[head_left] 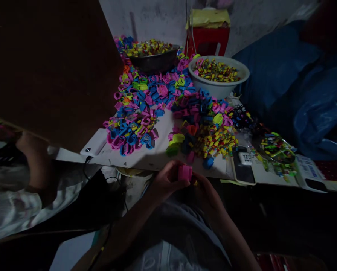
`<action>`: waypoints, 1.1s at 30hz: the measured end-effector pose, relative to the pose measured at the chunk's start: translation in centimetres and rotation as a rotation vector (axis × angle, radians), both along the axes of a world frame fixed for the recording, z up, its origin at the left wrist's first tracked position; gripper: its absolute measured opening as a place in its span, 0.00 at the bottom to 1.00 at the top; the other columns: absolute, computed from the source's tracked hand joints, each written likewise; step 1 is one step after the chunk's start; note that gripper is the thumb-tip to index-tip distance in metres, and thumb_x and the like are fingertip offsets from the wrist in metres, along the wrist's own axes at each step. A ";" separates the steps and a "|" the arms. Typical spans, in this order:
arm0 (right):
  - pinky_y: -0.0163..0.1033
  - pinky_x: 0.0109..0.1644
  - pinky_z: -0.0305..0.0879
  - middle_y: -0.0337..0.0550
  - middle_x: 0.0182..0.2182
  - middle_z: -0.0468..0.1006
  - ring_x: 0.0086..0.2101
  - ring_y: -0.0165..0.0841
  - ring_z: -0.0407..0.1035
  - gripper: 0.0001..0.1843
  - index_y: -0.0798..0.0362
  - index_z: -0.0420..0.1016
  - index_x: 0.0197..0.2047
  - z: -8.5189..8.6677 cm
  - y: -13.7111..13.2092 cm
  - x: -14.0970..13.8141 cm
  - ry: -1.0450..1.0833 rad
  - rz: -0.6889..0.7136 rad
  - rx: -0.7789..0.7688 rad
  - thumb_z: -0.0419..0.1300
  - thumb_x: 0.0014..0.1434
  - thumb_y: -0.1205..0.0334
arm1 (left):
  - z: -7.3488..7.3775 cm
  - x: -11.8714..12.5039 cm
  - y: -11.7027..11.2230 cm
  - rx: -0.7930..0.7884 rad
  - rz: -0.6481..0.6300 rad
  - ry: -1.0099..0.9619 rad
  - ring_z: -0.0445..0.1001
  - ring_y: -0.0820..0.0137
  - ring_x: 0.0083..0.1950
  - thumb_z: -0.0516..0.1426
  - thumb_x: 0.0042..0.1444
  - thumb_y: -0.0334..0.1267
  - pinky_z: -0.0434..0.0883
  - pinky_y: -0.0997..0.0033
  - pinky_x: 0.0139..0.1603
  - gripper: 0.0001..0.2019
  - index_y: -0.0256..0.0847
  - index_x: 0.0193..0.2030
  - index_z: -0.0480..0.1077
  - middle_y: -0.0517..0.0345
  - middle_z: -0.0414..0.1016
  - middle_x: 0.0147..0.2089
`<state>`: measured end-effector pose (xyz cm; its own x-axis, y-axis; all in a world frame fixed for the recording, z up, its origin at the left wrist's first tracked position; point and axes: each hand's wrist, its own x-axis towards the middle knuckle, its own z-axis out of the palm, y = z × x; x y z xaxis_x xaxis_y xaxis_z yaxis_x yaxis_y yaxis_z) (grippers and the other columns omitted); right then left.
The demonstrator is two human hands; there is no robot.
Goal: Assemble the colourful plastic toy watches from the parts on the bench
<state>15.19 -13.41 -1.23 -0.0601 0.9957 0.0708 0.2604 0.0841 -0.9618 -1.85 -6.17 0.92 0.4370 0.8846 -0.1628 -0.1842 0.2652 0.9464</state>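
Note:
My left hand [168, 181] and my right hand [206, 190] meet just below the table's front edge, over my lap. Both are closed on one small pink plastic piece [185, 172], the left fingers pinching its left side and the right fingers its right side. Directly beyond the hands, a heap of small yellow and red parts [217, 141] lies on the white table [157, 156]. Pink, blue and green plastic pieces [145, 109] are spread in piles across the rest of the table.
A white bowl [218, 87] and a dark metal bowl [154, 60] of small parts stand at the back. A white power bank [94, 142] lies at the left edge, a phone [243, 167] at the right. Another person's arm [35, 162] is at far left.

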 end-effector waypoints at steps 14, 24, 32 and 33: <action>0.32 0.39 0.68 0.42 0.39 0.77 0.38 0.31 0.73 0.12 0.48 0.71 0.49 0.3 -0.4 0.0 -0.257 -0.202 0.232 0.52 0.63 0.65 | 1.0 0.4 -1.3 0.116 -0.034 0.177 0.71 0.66 0.51 0.67 0.47 0.40 0.67 0.69 0.51 0.24 0.42 0.49 0.63 0.53 0.69 0.52; 0.37 0.40 0.70 0.46 0.40 0.78 0.39 0.35 0.74 0.13 0.50 0.70 0.49 1.0 -0.4 -0.1 -0.422 -0.282 0.340 0.52 0.62 0.65 | 1.6 1.1 -1.4 0.237 -0.012 0.274 0.73 0.66 0.48 0.67 0.46 0.34 0.69 0.68 0.49 0.23 0.41 0.48 0.64 0.53 0.73 0.47; 0.37 0.36 0.66 0.47 0.39 0.77 0.36 0.36 0.73 0.14 0.51 0.66 0.51 1.8 -0.5 0.4 -0.613 -0.142 0.231 0.48 0.64 0.64 | 2.1 1.5 -1.7 0.190 -0.019 0.231 0.74 0.65 0.50 0.65 0.50 0.36 0.70 0.65 0.52 0.23 0.43 0.50 0.62 0.52 0.72 0.51; 0.38 0.36 0.65 0.48 0.40 0.77 0.36 0.37 0.73 0.15 0.52 0.66 0.53 1.9 -0.5 0.4 -0.685 -0.127 0.223 0.47 0.65 0.63 | 2.0 1.5 -1.7 0.169 -0.012 0.231 0.74 0.66 0.50 0.65 0.50 0.36 0.70 0.66 0.52 0.23 0.43 0.51 0.61 0.52 0.72 0.52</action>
